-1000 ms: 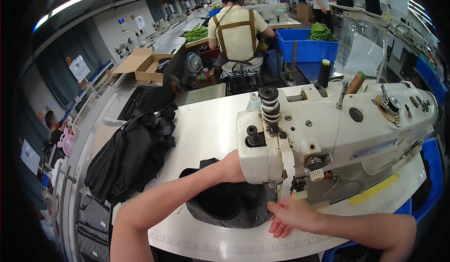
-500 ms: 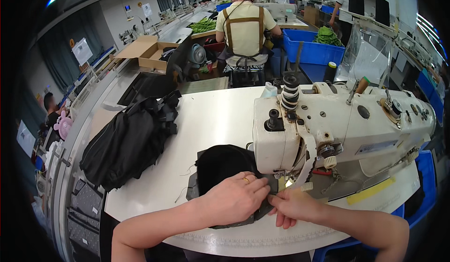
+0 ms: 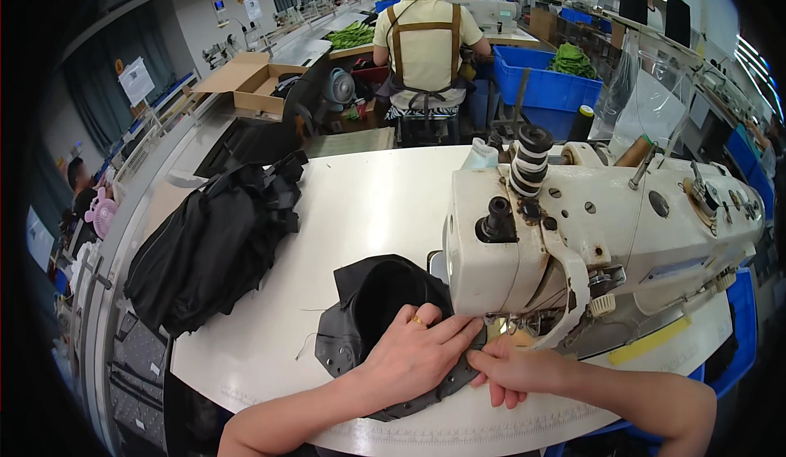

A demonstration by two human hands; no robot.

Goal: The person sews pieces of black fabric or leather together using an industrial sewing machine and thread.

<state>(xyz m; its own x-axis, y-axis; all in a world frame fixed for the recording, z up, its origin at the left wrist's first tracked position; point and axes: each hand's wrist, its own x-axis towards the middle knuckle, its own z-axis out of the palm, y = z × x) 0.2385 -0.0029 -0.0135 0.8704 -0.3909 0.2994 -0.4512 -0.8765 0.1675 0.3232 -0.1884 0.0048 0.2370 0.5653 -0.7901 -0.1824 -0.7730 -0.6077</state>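
A black workpiece with a deep round hollow and a studded, stiff-looking edge (image 3: 336, 346) lies on the white worktable (image 3: 344, 203), under the front of a white sewing machine (image 3: 503, 261). My left hand (image 3: 422, 351), a ring on one finger, grips the piece's right rim, index finger stretched toward the needle area and other fingers bent over the hollow. Just right of it, my right hand (image 3: 512, 371) pinches the edge with thumb and forefinger, its other fingers curled below. The needle itself is hard to make out. A pile of black fabric (image 3: 209, 244) lies to the left.
A person in a pale shirt (image 3: 422, 56) sits ahead, back turned; another (image 3: 82, 187) works at far left beside a pink fan (image 3: 101, 210). Blue bins (image 3: 536, 89) stand ahead and right, an open cardboard box (image 3: 258, 89) at back left, thread cones on the machine.
My left hand has come down from beside the machine head onto the workpiece's front right, then slid slightly up toward the needle area. My right hand keeps its pinch. The view has shifted a little.
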